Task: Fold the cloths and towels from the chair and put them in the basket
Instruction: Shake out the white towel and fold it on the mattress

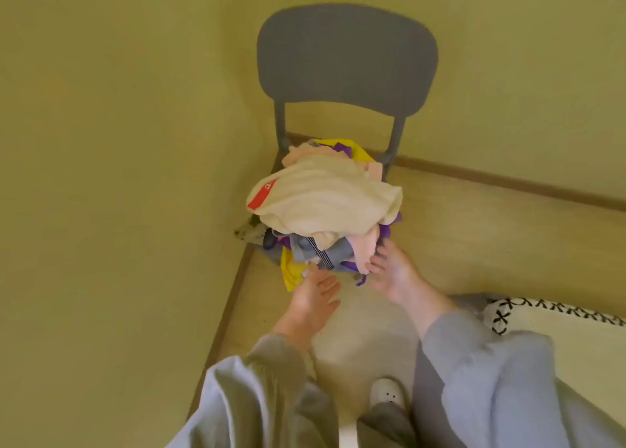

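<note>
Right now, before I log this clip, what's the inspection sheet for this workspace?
Surface: grey chair, seat hidden under the pile.
Job's things: cloth pile, cream towel on top; basket not identified.
Clutter: mottled scrap beside the chair's leg, unclear.
Grippers: left hand and right hand open, fingertips at the pile's near edge.
Cables: nothing seen.
Surroundings: yellow walls, pale floor, white cross-stitched item at right.
</note>
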